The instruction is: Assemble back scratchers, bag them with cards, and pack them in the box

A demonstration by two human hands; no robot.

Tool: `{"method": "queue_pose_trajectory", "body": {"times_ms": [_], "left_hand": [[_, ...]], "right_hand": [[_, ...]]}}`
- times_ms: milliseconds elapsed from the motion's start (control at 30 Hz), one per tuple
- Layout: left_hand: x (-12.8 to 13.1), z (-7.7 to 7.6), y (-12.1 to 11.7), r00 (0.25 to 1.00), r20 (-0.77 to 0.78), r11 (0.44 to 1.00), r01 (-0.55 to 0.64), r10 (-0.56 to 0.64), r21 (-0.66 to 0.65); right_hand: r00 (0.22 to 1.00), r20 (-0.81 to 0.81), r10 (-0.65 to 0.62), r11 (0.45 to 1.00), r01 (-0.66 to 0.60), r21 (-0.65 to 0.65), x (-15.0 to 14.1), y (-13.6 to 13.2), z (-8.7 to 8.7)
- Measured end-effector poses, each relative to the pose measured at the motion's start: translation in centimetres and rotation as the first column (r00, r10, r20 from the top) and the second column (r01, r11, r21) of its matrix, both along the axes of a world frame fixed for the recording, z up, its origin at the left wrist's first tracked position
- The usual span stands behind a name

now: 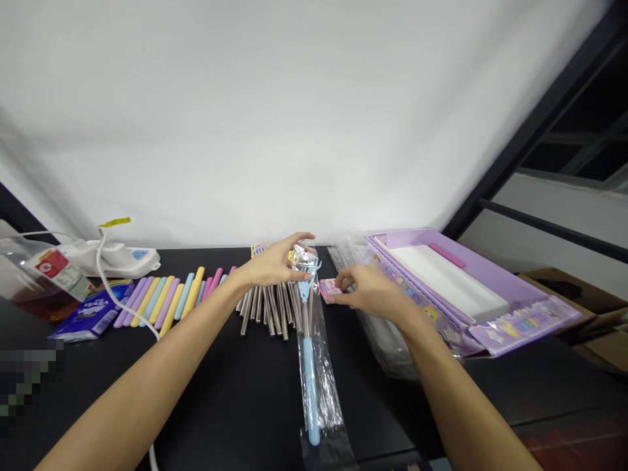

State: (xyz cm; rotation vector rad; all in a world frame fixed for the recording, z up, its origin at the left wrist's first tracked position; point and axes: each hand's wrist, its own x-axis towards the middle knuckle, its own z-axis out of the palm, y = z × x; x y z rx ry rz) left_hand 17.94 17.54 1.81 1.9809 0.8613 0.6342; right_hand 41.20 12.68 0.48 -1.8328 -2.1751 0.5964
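A back scratcher (308,366) with a light blue handle, metal shaft and claw-like blue head lies in a clear plastic sleeve (328,373) at the middle of the black table. My left hand (275,263) is closed around its head end, thumb on the near side. Between the fingertips and thumb of my right hand (366,288) is a small pink printed card packet (328,288), just right of the sleeve. Behind the left hand lies a bundle of metal rods (267,307), partly hidden by that hand.
Left of the rods is a row of pastel handles (167,301), partly behind my left forearm. Further left are a blue packet (95,311), a power strip (132,260) with a white cable, and a bottle (53,275). At right, clear plastic sleeves (387,340) lie beside an open purple box (515,294).
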Motion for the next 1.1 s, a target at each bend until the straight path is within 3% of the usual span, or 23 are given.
{"method": "queue_pose_trajectory", "body": {"times_ms": [167, 433, 567, 700, 900, 1100], "left_hand": [[0.0, -0.2, 0.1, 1.0, -0.001, 1.0, 0.003, -0.003, 0.012], [0.0, -0.1, 0.0, 1.0, 0.014, 1.0, 0.005, -0.006, 0.016], [0.1, -0.2, 0.0, 1.0, 0.012, 1.0, 0.008, -0.008, 0.024], [0.2, -0.2, 0.0, 1.0, 0.024, 1.0, 0.021, -0.021, 0.005], [0.5, -0.2, -0.3, 0.989, 0.106, 0.994, 0.108, -0.107, -0.003], [0.9, -0.2, -0.6, 0.974, 0.136, 0.982, 0.187, -0.181, -0.027]], "right_hand": [[0.997, 0.079, 0.0, 0.998, -0.005, 0.058, 0.1, 0.1, -0.3], [1.0, -0.028, -0.002, 0.999, 0.004, 0.052, 0.4, -0.3, 0.4], [0.969, -0.248, 0.012, 0.998, 0.005, 0.066, 0.9, -0.2, 0.7], [0.866, -0.499, 0.032, 0.985, 0.056, 0.161, 0.8, 0.1, 0.9], [0.778, -0.594, 0.207, 0.826, 0.186, 0.532, 0.0, 0.0, 1.1], [0.899, -0.36, 0.248, 0.617, 0.14, 0.775, 0.0, -0.1, 0.7]]}}
